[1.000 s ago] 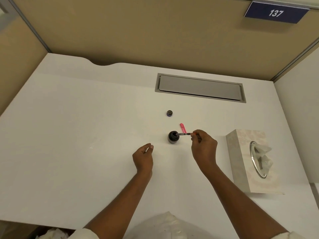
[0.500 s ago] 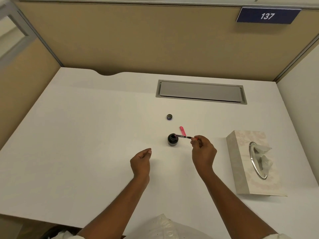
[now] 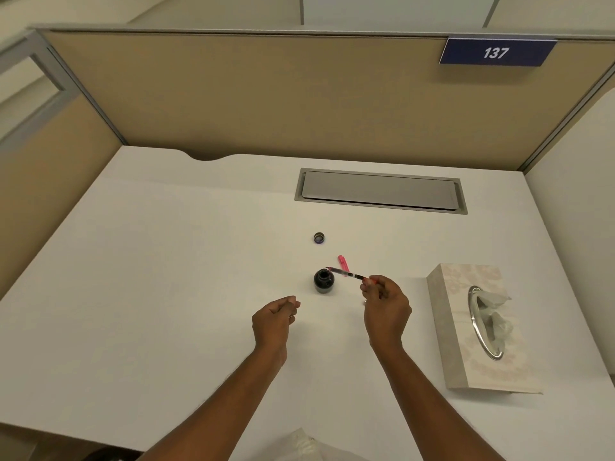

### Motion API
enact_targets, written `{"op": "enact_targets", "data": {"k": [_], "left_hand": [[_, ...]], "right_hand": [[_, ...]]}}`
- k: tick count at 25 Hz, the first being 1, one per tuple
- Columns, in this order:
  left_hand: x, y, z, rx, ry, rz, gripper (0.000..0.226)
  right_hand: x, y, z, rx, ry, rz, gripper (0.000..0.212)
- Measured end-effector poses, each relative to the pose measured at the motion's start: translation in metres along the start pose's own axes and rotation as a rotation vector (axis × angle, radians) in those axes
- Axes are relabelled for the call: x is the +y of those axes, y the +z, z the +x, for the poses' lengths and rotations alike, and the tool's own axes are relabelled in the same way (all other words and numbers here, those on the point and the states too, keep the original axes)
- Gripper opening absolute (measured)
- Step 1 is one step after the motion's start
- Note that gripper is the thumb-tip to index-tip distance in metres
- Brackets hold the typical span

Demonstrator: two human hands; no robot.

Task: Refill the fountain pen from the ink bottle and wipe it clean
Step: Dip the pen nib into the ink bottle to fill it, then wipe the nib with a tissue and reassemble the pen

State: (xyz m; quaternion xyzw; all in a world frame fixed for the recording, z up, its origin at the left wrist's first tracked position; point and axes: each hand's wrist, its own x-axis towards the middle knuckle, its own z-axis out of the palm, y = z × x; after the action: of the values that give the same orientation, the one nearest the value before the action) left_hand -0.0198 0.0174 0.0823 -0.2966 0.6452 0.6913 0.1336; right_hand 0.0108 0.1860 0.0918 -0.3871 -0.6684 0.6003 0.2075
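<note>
pen: our right hand [image 3: 386, 307] pinches the fountain pen [image 3: 346, 273], tip now lifted out, just above the ink bottle [image 3: 323, 280] mouth
left hand [image 3: 274, 319]: still loosely curled, empty
bottle: mid-desk [image 3: 166, 261], unmoved

White counter [image 3: 149, 277] fills cubicle; tan fabric partitions [image 3: 249, 94] at back and left; blue plaque [image 3: 496, 53] reading 137 on back partition; grey recessed cable hatch [image 3: 379, 191] in counter; white panel [image 3: 572, 194] at right; even overhead light.
</note>
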Motion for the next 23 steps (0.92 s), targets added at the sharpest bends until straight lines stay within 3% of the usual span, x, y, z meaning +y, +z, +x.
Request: {"op": "enact_targets", "data": {"k": [2,7,10,14,23], "left_hand": [[0.002,0.002,-0.002,-0.001,-0.024,0.0,0.004],[0.006,0.013,-0.01,-0.059,-0.054,0.038,0.005],[0.01,0.026,-0.016,-0.107,-0.057,0.072,0.006],[0.016,0.046,-0.026,-0.182,-0.08,0.061,0.008],[0.039,0.072,-0.055,-0.415,-0.099,-0.227,0.014]], "right_hand": [[0.0,0.001,-0.001,0.009,0.082,0.044,0.006],[-0.005,-0.002,-0.006,0.038,0.562,0.472,0.014],[-0.009,-0.01,-0.012,0.039,0.696,0.599,0.011],[-0.02,-0.025,-0.017,0.02,0.714,0.672,0.008],[-0.051,-0.048,-0.036,-0.071,0.59,0.745,0.009]]}}
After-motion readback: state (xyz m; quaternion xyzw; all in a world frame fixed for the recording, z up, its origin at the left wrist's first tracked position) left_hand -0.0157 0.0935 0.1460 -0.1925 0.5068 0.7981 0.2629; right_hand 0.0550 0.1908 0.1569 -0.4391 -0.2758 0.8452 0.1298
